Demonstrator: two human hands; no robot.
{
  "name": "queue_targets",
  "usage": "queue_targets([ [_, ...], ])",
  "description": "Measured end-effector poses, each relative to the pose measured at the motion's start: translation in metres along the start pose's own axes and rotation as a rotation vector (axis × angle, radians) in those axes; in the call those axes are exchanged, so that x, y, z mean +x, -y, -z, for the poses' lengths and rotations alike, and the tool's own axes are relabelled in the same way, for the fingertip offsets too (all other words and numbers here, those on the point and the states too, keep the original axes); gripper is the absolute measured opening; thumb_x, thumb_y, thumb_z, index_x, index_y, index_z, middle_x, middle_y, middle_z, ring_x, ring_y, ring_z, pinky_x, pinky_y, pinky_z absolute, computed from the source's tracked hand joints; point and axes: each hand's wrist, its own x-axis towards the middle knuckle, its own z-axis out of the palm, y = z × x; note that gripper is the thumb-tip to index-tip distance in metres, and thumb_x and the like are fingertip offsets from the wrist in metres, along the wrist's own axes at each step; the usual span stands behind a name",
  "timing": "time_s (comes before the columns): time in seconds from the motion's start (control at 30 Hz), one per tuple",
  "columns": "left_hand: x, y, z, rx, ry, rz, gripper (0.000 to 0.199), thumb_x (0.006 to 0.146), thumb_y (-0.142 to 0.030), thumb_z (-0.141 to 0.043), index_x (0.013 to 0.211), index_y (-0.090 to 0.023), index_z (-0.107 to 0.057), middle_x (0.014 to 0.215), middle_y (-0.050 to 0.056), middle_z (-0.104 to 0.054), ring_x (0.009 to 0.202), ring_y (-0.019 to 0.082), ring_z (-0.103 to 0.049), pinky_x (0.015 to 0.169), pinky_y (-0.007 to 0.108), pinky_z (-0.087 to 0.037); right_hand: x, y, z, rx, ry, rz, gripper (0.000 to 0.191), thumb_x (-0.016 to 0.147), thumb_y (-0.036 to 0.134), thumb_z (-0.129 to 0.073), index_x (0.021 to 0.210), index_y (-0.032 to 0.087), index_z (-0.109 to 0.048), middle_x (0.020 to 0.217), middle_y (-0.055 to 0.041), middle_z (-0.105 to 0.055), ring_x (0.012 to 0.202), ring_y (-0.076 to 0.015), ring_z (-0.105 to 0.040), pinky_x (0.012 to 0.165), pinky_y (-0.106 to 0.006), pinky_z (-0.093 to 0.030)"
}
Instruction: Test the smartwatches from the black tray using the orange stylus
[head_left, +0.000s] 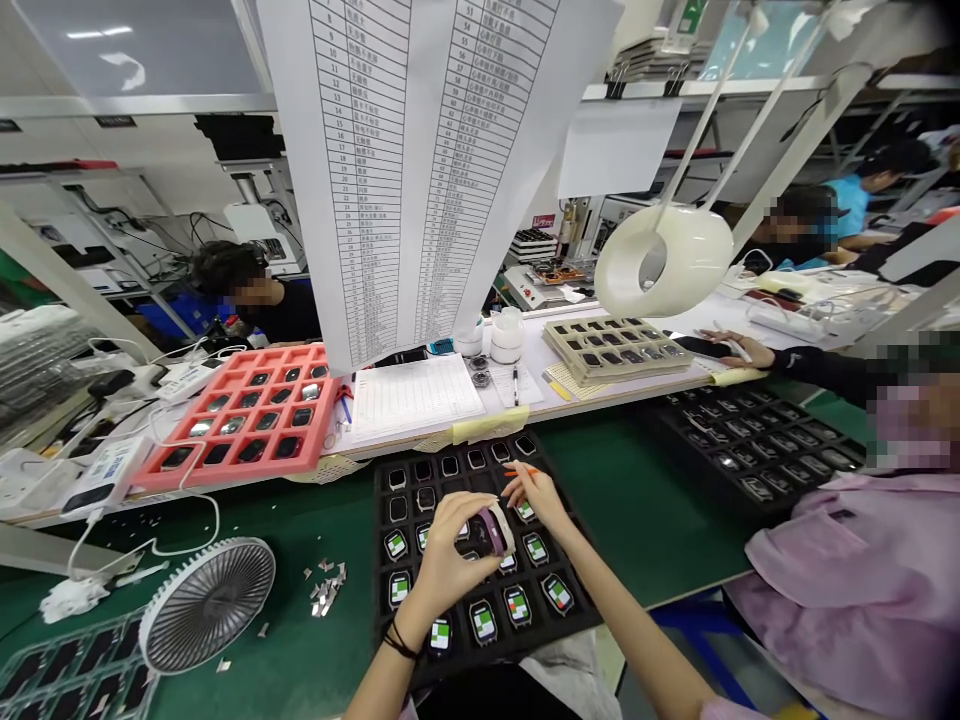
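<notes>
Thumb and fingers of my left hand (455, 550) are curved round a few watch cases (491, 531), one purplish and one pale, held on edge above the black foam tray (386, 628). My right hand (536, 497) pinches a thin orange tool (520, 471) just right of them, over the tray's right side. Rows of square watch faces fill the tray; the nearer ones, such as this watch (482, 621), are lit with green and white blocks, while those in the back rows are dark. My hands cover part of the middle rows.
A small fan (208, 605) and scattered scraps (328, 590) lie left. Beyond the tray, a shelf holds a red tray (324, 440), paper sheets (416, 398) and a beige tray (622, 375). A printed list (420, 180) and tape roll (664, 262) hang above. A co-worker's hand (742, 350) is right.
</notes>
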Motion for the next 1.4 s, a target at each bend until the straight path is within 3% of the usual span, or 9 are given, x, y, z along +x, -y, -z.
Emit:
queue_targets([
  [0.17,-0.003,0.0,0.0,0.007,0.009,-0.014,0.05,0.066,-0.012,-0.076,0.112,-0.022,-0.06,0.111,0.009,-0.067,0.105,0.027,-0.058,0.093,0.045,-0.045,0.004,-0.021,-0.009,-0.088,-0.014,0.088,0.041,0.078,0.051,-0.062,0.056,0.016,-0.061,0.041,0.006,-0.053,0.04,-0.0106,-0.053,0.049,-0.023,-0.041],
  [0.3,-0.002,0.0,0.002,0.003,-0.002,-0.01,0.051,0.066,-0.011,-0.076,0.113,-0.022,-0.06,0.111,0.009,-0.066,0.105,0.027,-0.058,0.093,0.044,-0.047,0.002,-0.017,-0.011,-0.063,-0.047,0.145,0.041,0.076,0.051,-0.067,0.054,0.017,-0.059,0.048,0.0025,-0.057,0.045,-0.0129,-0.055,0.048,-0.025,-0.042],
  [0.43,-0.001,-0.001,0.002,-0.022,-0.01,0.019,0.05,0.068,-0.01,-0.074,0.114,-0.021,-0.06,0.114,0.009,-0.066,0.108,0.026,-0.059,0.094,0.042,-0.048,-0.011,0.014,-0.009,0.05,-0.132,0.209,0.045,0.078,0.06,-0.059,0.062,0.019,-0.06,0.053,-0.0012,-0.061,0.044,-0.0148,-0.056,0.041,-0.025,-0.038],
  [0.57,-0.002,0.0,-0.001,-0.054,-0.026,0.1,0.05,0.07,-0.01,-0.072,0.117,-0.021,-0.059,0.118,0.008,-0.065,0.11,0.025,-0.061,0.096,0.04,-0.048,-0.049,0.063,-0.004,0.294,-0.247,0.339,0.04,0.091,0.05,-0.047,0.065,0.021,-0.054,0.053,0.002,-0.06,0.041,-0.0121,-0.054,0.04,-0.024,-0.042],
  [0.63,-0.003,0.0,-0.001,-0.058,-0.031,0.129,0.05,0.07,-0.01,-0.072,0.117,-0.021,-0.059,0.118,0.008,-0.066,0.108,0.025,-0.062,0.095,0.039,-0.049,-0.07,0.082,-0.004,0.4,-0.199,0.429,0.039,0.094,0.044,-0.046,0.066,0.02,-0.058,0.054,0.0004,-0.063,0.04,-0.0127,-0.056,0.038,-0.024,-0.043],
  [0.73,-0.003,-0.002,-0.001,-0.062,-0.033,0.131,0.049,0.07,-0.011,-0.071,0.116,-0.021,-0.06,0.117,0.008,-0.067,0.107,0.024,-0.063,0.094,0.039,-0.05,-0.09,0.095,-0.005,0.368,-0.143,0.525,0.037,0.096,0.038,-0.046,0.068,0.019,-0.062,0.054,-0.0004,-0.064,0.041,-0.0132,-0.058,0.038,-0.024,-0.046],
  [0.93,-0.003,-0.006,-0.001,-0.06,-0.048,0.102,0.05,0.069,-0.007,-0.07,0.116,-0.021,-0.06,0.117,0.007,-0.067,0.107,0.024,-0.064,0.095,0.038,-0.05,-0.094,0.092,-0.01,0.213,-0.135,0.609,0.036,0.097,0.034,-0.043,0.07,0.019,-0.061,0.059,-0.0019,-0.065,0.045,-0.0142,-0.061,0.04,-0.025,-0.049],
  [1.13,-0.002,-0.007,-0.001,-0.049,-0.053,0.094,0.05,0.069,-0.008,-0.07,0.116,-0.021,-0.059,0.116,0.008,-0.067,0.107,0.024,-0.064,0.094,0.039,-0.051,-0.095,0.093,-0.01,0.178,-0.188,0.657,0.035,0.097,0.033,-0.041,0.07,0.02,-0.058,0.057,-0.0008,-0.062,0.043,-0.0144,-0.06,0.037,-0.026,-0.048],
  [1.4,-0.003,-0.008,0.0,-0.042,-0.057,0.09,0.052,0.069,-0.008,-0.07,0.117,-0.023,-0.059,0.117,0.008,-0.067,0.107,0.024,-0.064,0.093,0.039,-0.052,-0.097,0.092,-0.01,0.126,-0.16,0.706,0.033,0.099,0.028,-0.038,0.073,0.02,-0.058,0.059,-0.0011,-0.062,0.046,-0.0144,-0.061,0.038,-0.025,-0.047],
])
